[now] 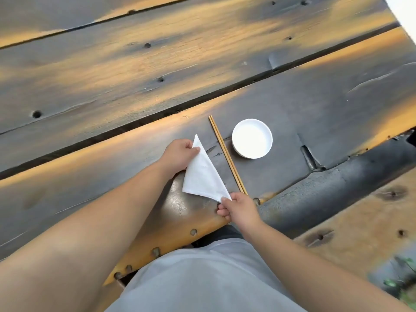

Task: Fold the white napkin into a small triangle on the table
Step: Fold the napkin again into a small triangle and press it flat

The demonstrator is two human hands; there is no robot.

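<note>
The white napkin is folded into a long triangle and sits near the front edge of the dark wooden table. My left hand pinches its upper left edge near the far tip, thumb on top. My right hand pinches the near right corner between thumb and fingers. The napkin stretches between both hands, its lower left corner free; whether it rests flat on the wood I cannot tell.
A pair of wooden chopsticks lies just right of the napkin, running from far left to near right. A white round bowl stands right of the chopsticks. A wooden bench runs along the lower right.
</note>
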